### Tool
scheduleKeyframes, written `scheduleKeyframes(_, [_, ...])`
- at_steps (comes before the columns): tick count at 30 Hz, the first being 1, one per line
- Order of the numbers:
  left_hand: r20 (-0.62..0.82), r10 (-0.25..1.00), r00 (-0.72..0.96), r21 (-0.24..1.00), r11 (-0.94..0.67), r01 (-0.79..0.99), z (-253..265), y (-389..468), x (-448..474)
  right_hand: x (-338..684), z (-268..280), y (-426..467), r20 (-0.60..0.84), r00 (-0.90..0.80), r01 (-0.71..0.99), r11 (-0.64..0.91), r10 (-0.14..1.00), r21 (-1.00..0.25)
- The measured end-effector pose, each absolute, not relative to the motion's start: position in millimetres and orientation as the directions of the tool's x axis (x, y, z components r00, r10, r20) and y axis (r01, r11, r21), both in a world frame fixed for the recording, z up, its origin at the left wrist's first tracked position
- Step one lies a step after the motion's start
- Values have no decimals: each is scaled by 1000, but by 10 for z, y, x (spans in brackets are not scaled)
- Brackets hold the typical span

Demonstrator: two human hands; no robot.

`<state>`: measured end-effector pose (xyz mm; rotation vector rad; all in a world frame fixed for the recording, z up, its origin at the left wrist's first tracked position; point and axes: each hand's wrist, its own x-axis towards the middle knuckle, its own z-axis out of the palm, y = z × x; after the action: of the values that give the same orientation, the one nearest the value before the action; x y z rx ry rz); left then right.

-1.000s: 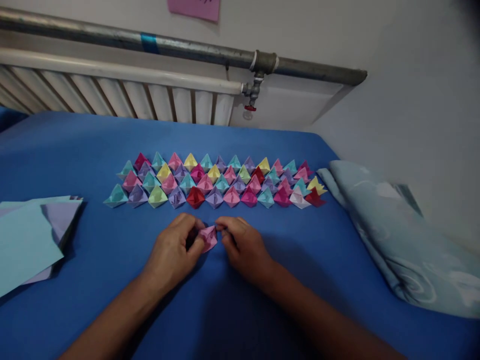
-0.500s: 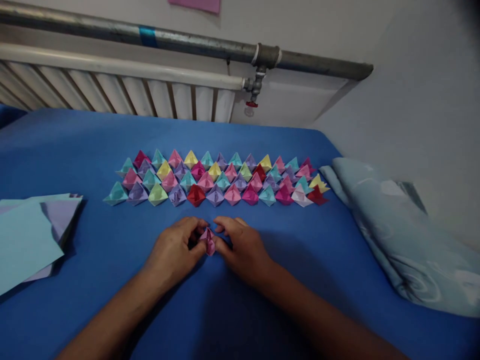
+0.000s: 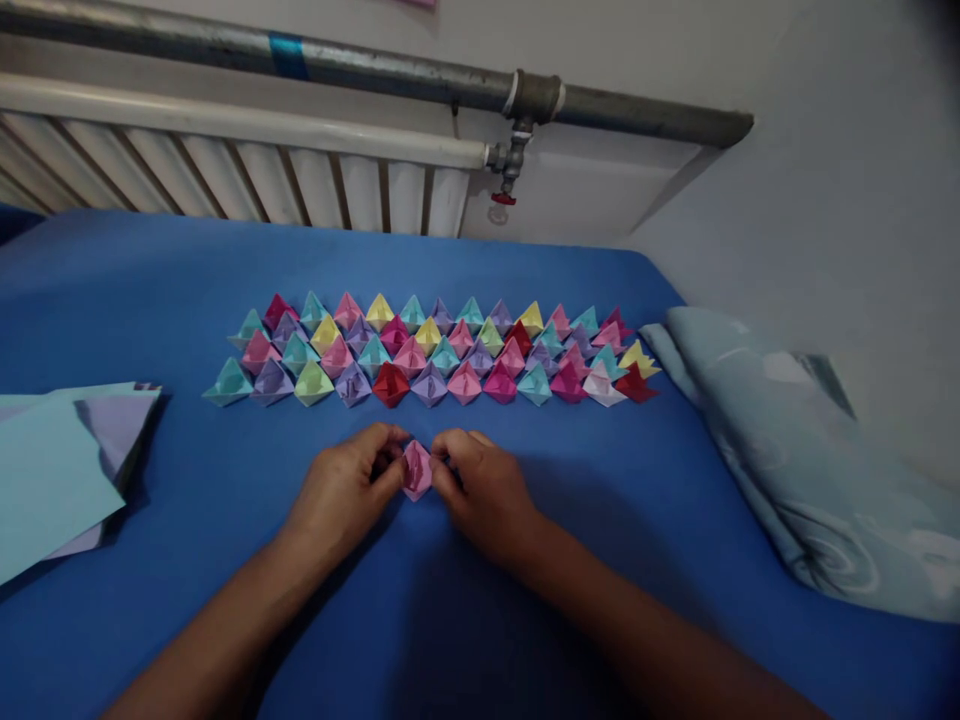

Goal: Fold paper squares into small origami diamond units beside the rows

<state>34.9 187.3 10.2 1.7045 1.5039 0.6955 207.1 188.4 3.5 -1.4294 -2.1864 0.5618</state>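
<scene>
Pink paper, folded into a small boat-like shape point(image 3: 417, 470), sits between the two hands at the near middle of the scene in the head view, just nearer than the rows of folded paper boats point(image 3: 391, 384). Thumb and fingers of the left hand point(image 3: 349, 490) pinch its left edge, with the other fingers curled in. Across from it, the right hand point(image 3: 484, 490) has thumb and forefinger drawn close together on the right edge, its remaining fingers bent.

Teal, purple, pink, yellow, green, white and red boats stand in staggered rows on the blue surface point(image 3: 172, 255), neighbours close together or touching. Loose teal and purple sheets point(image 3: 52, 470) lie stacked at the left. On the right rests a folded pale blue-green cloth point(image 3: 780, 470). Along the far side run a white radiator point(image 3: 307, 187), a metal pipe point(image 3: 420, 78) and a red-handled valve point(image 3: 504, 198).
</scene>
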Motion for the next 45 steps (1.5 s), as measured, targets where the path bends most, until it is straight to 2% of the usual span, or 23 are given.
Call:
scheduleKeyframes(6, [-82, 991, 101, 768, -2, 640, 149, 1858, 385, 2086, 20, 1889, 147, -456, 746, 466, 878, -476])
scheduleKeyframes(11, [29, 987, 156, 745, -125, 655, 113, 1859, 372, 2110, 1, 1870, 189, -491, 717, 518, 850, -466])
scheduleKeyframes(16, [91, 984, 152, 709, -171, 684, 93, 1864, 375, 2114, -29, 1850, 239, -510, 713, 561, 827, -420])
scheduleKeyframes(23, [125, 976, 181, 627, -219, 748, 55, 1835, 382, 2104, -10, 1845, 212, -513, 726, 552, 832, -410])
scheduleKeyframes(31, [140, 963, 229, 546, -268, 794, 37, 1816, 392, 2116, -6, 1845, 194, -505, 715, 533, 841, -453])
scheduleKeyframes(36, [106, 957, 272, 460, -289, 839, 39, 1819, 392, 2105, -23, 1838, 187, -514, 728, 541, 837, -422])
scheduleKeyframes(45, [128, 952, 279, 427, -307, 850, 17, 1817, 397, 2056, 34, 1846, 69, -507, 793, 497, 859, -352])
